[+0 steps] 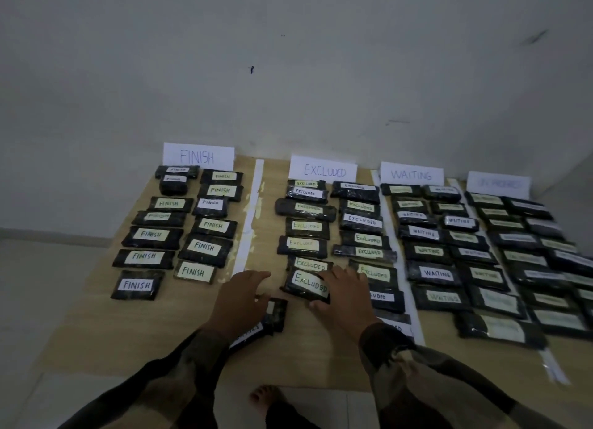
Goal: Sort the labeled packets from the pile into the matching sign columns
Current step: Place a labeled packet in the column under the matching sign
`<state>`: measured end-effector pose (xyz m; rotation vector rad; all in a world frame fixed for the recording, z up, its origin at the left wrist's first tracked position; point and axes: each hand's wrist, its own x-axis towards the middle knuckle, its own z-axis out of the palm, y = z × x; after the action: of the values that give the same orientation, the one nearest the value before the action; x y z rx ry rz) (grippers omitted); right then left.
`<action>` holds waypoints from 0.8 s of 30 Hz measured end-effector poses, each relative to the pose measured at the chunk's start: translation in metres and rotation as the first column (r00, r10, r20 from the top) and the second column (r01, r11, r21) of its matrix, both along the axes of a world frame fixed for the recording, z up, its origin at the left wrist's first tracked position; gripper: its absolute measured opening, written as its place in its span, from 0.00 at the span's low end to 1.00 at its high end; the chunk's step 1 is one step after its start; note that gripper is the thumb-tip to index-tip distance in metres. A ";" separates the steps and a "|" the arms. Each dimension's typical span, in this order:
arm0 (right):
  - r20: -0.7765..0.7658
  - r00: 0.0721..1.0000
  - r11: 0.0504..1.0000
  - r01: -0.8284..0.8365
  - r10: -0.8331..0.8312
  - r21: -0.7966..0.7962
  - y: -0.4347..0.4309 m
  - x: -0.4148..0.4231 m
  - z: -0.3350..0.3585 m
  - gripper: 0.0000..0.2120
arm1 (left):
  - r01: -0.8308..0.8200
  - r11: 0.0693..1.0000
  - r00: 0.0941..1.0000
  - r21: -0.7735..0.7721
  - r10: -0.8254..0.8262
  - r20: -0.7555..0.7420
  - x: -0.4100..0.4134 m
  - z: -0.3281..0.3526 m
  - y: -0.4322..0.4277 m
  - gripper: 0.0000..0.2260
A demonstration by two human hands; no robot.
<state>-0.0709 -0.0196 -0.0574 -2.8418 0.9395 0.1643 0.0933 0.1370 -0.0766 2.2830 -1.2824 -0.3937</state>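
1. The table (128, 332) carries four signs along its 12 o'clock edge: the Finish sign (198, 156), Excluded sign (323, 171), Waiting sign (411, 174) and a fourth sign (498, 183) too blurred to read.
2. Each sign heads two rows of dark packets, and every label that can be read matches its sign.
3. The right hand (345, 295) holds the Excluded packet (308, 284) by its 3 o'clock end, with the fingers laid over the top and the thumb at the near edge.
4. That packet lies tilted at the 6 o'clock end of the Excluded column, against the packet above it and not yet squared up.
5. The left hand (239, 297) has its fingers stretched out toward 1 o'clock and grips nothing that can be seen.
6. Under its wrist lie the leftover packets (276, 313), only a few, with their labels mostly hidden.
7. By this showing the sort is nearly finished. What remains is to straighten this packet and place the last few.
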 end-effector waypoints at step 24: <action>0.005 0.963 0.963 -0.268 0.268 0.027 0.028 0.031 -0.015 0.22 | -0.102 0.988 0.993 0.114 0.108 -0.048 0.015 -0.011 0.000 0.18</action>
<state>-0.0402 0.0087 -0.0724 -2.9304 0.5425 0.2033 0.1082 0.1370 -0.0880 2.4031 -1.1340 -0.4975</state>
